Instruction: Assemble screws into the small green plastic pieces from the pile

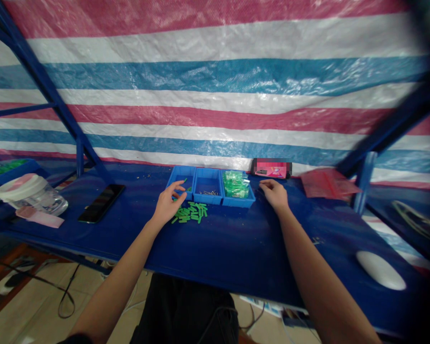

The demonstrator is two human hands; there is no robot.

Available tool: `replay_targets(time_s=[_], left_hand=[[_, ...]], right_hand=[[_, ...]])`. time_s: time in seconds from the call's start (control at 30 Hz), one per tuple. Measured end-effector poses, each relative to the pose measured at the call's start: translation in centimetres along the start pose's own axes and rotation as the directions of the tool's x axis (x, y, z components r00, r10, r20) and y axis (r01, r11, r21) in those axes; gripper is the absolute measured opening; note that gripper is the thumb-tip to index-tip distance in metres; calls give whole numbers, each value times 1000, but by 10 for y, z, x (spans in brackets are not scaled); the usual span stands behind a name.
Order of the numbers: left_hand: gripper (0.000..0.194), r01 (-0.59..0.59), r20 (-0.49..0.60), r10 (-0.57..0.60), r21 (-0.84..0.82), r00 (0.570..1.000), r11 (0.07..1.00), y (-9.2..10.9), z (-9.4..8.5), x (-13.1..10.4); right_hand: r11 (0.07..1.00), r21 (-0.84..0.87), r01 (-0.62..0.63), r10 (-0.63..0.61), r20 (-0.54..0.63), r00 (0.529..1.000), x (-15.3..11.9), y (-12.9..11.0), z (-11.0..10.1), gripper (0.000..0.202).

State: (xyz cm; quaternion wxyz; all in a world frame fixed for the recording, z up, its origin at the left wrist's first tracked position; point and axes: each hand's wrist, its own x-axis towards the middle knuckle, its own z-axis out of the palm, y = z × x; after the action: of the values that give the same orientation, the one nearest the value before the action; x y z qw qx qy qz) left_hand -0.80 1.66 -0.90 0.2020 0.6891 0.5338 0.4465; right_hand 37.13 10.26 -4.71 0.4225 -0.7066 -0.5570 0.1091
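Observation:
My left hand (167, 203) is over the front of the left blue bin (183, 171), thumb and index finger apart. A small green piece (185, 180) shows by its index fingertip; I cannot tell whether it touches the finger. Below that hand, a pile of small green plastic pieces (197, 211) lies on the table, partly hidden by it. The middle blue bin (208, 179) holds a few thin, pale metal-looking pieces (210, 193). Clear bags of green pieces (235, 184) fill the right blue bin (238, 202). Beside it, my right hand (275, 193) is closed at the table, its fingertips unclear.
The blue table (222, 248) carries a black phone (102, 203) and a lidded clear tub (36, 196) at left. A pink-screened device (272, 168) and red plastic bag (327, 183) stand behind my right hand. A white mouse (380, 270) lies front right; blue frame posts (80, 155) rise beside.

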Motion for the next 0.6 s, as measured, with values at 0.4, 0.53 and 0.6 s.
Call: replay_targets(time_s=[0.4,0.53,0.6], left_hand=[[26,-495,224,454,188,863,848,17,1,-14],[26,-527,232,486,177,843,831,21,2,-16],[25,-539,308,474,173,825,824,23,3,-17]], right_hand=[[1000,-13,-14,14,10,1000,-1,-1,-1,28],[1000,-11,-4,4,8,1000,-1,-1,-1,28],[1000,-10,4,-4,8,1000,-1,-1,-1,28]])
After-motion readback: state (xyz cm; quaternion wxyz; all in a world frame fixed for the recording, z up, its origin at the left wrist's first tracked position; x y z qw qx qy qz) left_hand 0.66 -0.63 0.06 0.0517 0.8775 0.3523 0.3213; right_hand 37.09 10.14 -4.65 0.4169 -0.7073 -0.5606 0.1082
